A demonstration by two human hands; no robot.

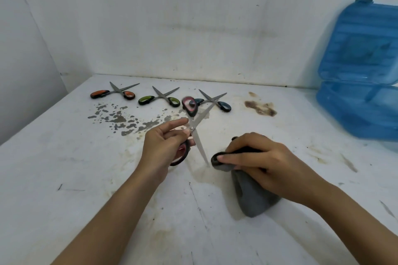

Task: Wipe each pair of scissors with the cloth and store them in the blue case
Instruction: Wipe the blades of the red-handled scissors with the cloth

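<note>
My left hand [163,144] grips a pair of red-handled scissors [199,141] with the blades spread wide; one handle points up and back, one blade points down at the table. Just right of that blade tip, my right hand [256,160] holds a bunched grey cloth [252,196] whose lower end rests on the table. Three more pairs lie open in a row at the back: orange-handled scissors [114,92], green-handled scissors [159,99] and teal-handled scissors [215,101]. The blue case [355,109] stands open at the far right, lid up against the wall.
The white table [64,168] is stained, with grey flecks at the left back and a brown patch [260,106] between the scissors row and the case. White walls close the back and left sides.
</note>
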